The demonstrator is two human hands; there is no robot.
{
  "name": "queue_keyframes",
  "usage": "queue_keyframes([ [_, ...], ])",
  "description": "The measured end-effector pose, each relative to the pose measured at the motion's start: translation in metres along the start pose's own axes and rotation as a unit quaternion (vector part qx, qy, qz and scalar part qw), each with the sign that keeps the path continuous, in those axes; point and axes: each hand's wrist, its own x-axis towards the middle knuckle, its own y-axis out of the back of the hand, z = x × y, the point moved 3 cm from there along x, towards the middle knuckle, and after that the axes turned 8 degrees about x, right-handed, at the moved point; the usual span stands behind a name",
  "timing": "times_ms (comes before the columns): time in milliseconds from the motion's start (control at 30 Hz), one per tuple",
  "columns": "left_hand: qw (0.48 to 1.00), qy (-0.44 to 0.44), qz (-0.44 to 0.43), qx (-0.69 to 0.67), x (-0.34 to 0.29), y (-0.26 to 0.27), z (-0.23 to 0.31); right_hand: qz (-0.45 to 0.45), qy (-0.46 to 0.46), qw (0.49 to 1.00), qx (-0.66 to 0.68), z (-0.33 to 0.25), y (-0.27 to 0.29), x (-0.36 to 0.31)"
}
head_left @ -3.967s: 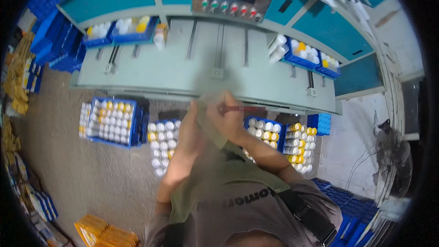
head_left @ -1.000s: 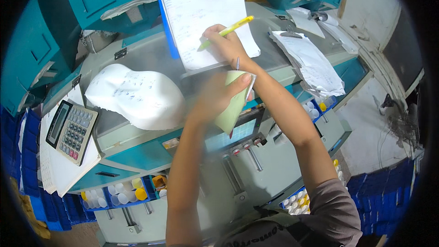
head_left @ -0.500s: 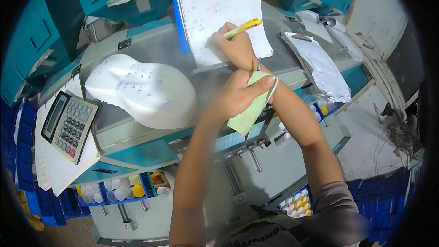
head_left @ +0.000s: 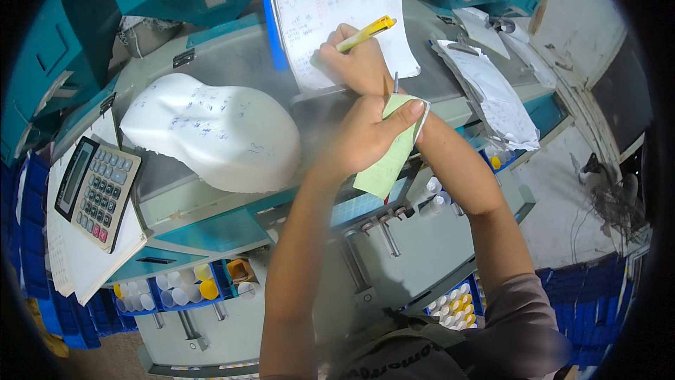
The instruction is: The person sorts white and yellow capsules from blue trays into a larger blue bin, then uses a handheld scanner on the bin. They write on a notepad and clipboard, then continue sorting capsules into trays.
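With my right hand (head_left: 356,62) I grip a yellow pen (head_left: 367,33), its lower end down at the handwritten sheet of a paper pad (head_left: 337,0). The pad has a blue edge along its left side. Closer to me, my left hand (head_left: 369,134) is closed on a light green slip of paper (head_left: 388,162), the thumb pressed on its upper part. A thin metal tip sticks up just above that thumb; what it belongs to is hidden. The left hand is against or just over my right forearm; I cannot tell which.
A white moulded shape with blue marks (head_left: 218,134) lies left of my hands. Further left, a calculator (head_left: 97,190) rests on stacked papers. At the right is a clipboard with crumpled sheets (head_left: 489,99). Blue trays of white and yellow cups (head_left: 176,288) sit below the bench edge.
The pen and my right hand have shifted slightly left, with the pen's top end lower to the left. My left hand still holds the green slip. The whole view has moved a little.
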Motion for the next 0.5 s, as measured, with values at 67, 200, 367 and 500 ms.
queue_keyframes([
  [67, 1.0, 0.004, 0.0, -0.008, 0.0, -0.0005, -0.0012, -0.002, -0.008, 1.0, -0.012, 0.0003, 0.0008, -0.0003],
  [200, 1.0, 0.018, 0.007, -0.006, 0.0, -0.0008, -0.0028, 0.007, 0.004, 1.0, -0.014, -0.0015, 0.0021, -0.0002],
  [367, 1.0, 0.018, 0.001, 0.001, -0.0001, -0.0003, -0.0032, 0.029, 0.025, 0.999, -0.025, -0.0015, 0.0028, 0.0],
  [500, 1.0, 0.015, 0.015, 0.004, -0.0007, -0.0007, -0.0038, 0.028, 0.016, 0.999, -0.017, 0.0009, 0.0026, 0.0004],
])
